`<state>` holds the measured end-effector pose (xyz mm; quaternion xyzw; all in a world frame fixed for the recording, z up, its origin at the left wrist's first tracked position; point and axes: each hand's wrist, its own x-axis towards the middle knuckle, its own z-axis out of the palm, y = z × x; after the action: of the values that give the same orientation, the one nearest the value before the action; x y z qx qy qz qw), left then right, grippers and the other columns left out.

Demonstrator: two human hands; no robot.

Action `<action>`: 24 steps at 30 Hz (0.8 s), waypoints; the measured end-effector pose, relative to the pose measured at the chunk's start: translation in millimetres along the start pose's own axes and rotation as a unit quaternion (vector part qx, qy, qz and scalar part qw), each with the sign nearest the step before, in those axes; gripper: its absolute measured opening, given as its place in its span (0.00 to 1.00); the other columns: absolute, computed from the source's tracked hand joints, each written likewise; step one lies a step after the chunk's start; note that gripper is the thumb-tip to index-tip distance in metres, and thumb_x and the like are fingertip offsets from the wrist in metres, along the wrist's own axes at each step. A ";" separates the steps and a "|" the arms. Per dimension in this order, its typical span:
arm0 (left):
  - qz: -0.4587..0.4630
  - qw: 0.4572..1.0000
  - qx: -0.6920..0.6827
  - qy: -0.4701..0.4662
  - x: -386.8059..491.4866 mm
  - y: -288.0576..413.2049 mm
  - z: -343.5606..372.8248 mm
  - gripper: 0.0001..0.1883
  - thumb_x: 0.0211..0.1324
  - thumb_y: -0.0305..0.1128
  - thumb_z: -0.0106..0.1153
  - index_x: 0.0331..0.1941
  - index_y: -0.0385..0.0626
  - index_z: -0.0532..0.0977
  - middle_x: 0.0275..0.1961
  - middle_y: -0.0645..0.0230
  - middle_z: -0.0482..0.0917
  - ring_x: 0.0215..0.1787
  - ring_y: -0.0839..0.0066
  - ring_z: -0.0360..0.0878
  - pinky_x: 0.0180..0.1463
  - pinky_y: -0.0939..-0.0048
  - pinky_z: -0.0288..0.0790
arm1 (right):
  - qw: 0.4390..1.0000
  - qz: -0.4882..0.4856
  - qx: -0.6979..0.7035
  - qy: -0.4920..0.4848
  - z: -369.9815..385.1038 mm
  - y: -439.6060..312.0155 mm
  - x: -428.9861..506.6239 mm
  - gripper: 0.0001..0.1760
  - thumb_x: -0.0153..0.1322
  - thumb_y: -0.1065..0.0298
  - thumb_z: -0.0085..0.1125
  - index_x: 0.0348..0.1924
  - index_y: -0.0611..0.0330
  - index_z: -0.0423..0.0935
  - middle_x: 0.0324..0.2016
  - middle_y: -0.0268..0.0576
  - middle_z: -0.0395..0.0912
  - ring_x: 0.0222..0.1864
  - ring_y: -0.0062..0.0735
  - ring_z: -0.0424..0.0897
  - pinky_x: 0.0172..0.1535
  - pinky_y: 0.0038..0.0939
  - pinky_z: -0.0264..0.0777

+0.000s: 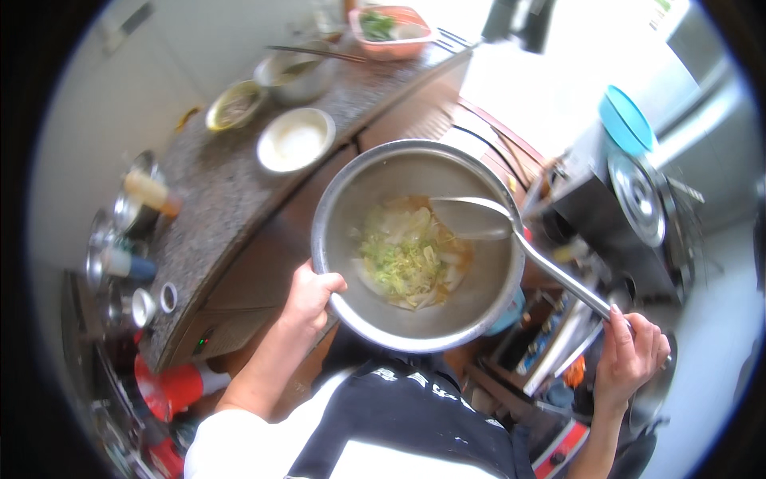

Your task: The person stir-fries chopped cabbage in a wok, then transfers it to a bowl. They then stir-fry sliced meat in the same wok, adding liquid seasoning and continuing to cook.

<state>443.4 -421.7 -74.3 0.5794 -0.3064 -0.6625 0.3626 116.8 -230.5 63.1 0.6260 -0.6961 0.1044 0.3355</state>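
Observation:
A large stainless steel bowl (371,173) is held up in front of my apron, its left rim gripped by my left hand (311,296). Chopped pale green and white vegetables (413,257), with some orange-brown liquid, lie at the bottom. My right hand (631,347) is closed around the handle of a metal ladle (565,278). The ladle's head reaches over the right rim, above the right part of the vegetables; whether it touches them I cannot tell.
Along the left runs a granite counter (209,197) bearing a white bowl (297,141), a yellowish bowl of food (236,106), a metal pot (299,75), squeeze bottles (149,190) and a pink basket (392,48) with greens. To the right are a turquoise basin (625,123) and a metal lid (637,197).

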 end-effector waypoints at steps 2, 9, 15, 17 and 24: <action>0.020 0.998 -0.022 0.051 6.2 16.2 -31.9 0.20 0.36 0.14 0.53 0.40 0.33 0.71 0.30 0.65 0.74 0.30 0.74 0.74 0.36 0.74 0.72 | 0.999 0.019 0.048 0.001 25.8 -10.9 24.8 0.12 0.62 0.75 0.66 0.39 0.59 0.83 0.27 0.39 0.77 0.31 0.31 0.74 0.41 0.33 0.58; 0.084 0.966 -0.090 0.227 18.6 48.9 -135.7 0.10 0.43 0.18 0.53 0.33 0.28 0.74 0.30 0.58 0.77 0.32 0.69 0.77 0.36 0.69 0.73 | 0.903 0.236 0.355 -0.057 96.5 -53.5 82.3 0.16 0.63 0.81 0.63 0.44 0.61 0.81 0.32 0.38 0.79 0.34 0.26 0.73 0.40 0.26 0.63; 0.082 0.918 -0.188 0.341 55.4 58.1 -203.0 0.12 0.40 0.19 0.55 0.35 0.32 0.74 0.33 0.59 0.78 0.33 0.65 0.78 0.38 0.62 0.76 | 0.851 0.182 0.492 -0.028 137.9 -121.2 152.0 0.15 0.62 0.82 0.63 0.42 0.62 0.82 0.29 0.38 0.80 0.31 0.22 0.75 0.34 0.23 0.66; 0.086 0.913 -0.204 0.342 67.0 61.0 -217.7 0.17 0.41 0.18 0.54 0.40 0.29 0.71 0.36 0.56 0.76 0.36 0.62 0.78 0.37 0.56 0.77 | 0.898 0.076 0.431 0.039 149.4 -150.1 177.9 0.14 0.61 0.78 0.66 0.40 0.60 0.82 0.30 0.39 0.80 0.33 0.28 0.76 0.40 0.28 0.65; 0.058 0.903 -0.213 0.368 90.4 61.4 -240.7 0.15 0.45 0.27 0.57 0.40 0.36 0.73 0.38 0.59 0.78 0.37 0.63 0.79 0.38 0.61 0.78 | 0.900 -0.120 0.407 0.099 178.8 -257.4 237.9 0.12 0.61 0.71 0.68 0.38 0.51 0.83 0.30 0.34 0.76 0.37 0.31 0.74 0.47 0.32 0.59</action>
<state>683.4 -527.5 -106.7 0.6721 -0.0357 -0.4291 0.6024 301.2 -572.3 0.0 0.7732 -0.4757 0.3991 0.1289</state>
